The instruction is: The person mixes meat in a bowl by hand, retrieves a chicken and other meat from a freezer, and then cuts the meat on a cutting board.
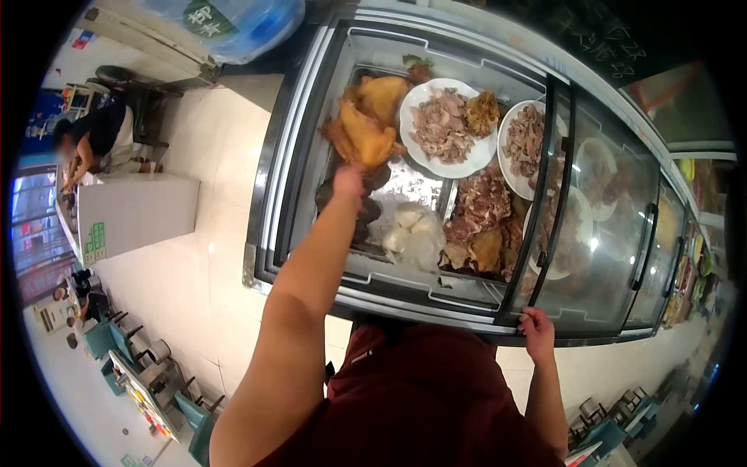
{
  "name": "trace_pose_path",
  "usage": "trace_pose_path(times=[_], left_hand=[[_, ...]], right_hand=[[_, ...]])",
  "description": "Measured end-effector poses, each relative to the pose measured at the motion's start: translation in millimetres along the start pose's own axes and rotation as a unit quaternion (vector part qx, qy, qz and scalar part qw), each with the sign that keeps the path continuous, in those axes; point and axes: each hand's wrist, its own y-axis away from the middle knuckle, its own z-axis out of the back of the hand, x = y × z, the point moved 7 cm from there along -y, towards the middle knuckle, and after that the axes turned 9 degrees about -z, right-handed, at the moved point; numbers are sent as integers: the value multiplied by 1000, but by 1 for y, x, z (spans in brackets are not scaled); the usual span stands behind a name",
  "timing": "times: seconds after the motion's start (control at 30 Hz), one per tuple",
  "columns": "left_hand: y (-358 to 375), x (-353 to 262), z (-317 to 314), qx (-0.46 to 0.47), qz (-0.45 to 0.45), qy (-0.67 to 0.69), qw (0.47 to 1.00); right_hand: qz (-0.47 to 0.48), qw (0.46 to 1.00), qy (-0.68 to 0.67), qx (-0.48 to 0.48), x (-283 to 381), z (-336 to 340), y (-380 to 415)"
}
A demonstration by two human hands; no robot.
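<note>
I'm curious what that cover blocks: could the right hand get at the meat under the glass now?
Probably not: the glass lies between the meat and the right hand, which is outside, at the near edge of the cold case.

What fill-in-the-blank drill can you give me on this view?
The hand at the yellow poultry is the person's ____ one.
The other hand, at the see-through cover, is the ____ one.
The chopped meat lies on plates coloured ____.
The pale lumps sit in a clear plastic ____.
Missing words: left; right; white; bag.
</note>
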Motion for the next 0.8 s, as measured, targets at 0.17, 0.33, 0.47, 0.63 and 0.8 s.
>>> trace_pose_path(times=[0.17,0.33,0.47,0.63,0.8], left_hand=[[-69,-14,11,4,18,51,999],[-87,2,8,3,67,5,998],[-62,-6,2,55,58,37,996],[-55,0,-4,89,45,100,990],[-16,24,-18,197,125,184,955]], right_hand=[[-23,1000,8,-9,18,-21,14],[-27,999,22,-11,24,-31,16],[-30,999,15,-1,30,-37,12],[-24,997,72,7,62,-45,9],[-43,998,33,29,78,-59,-1]])
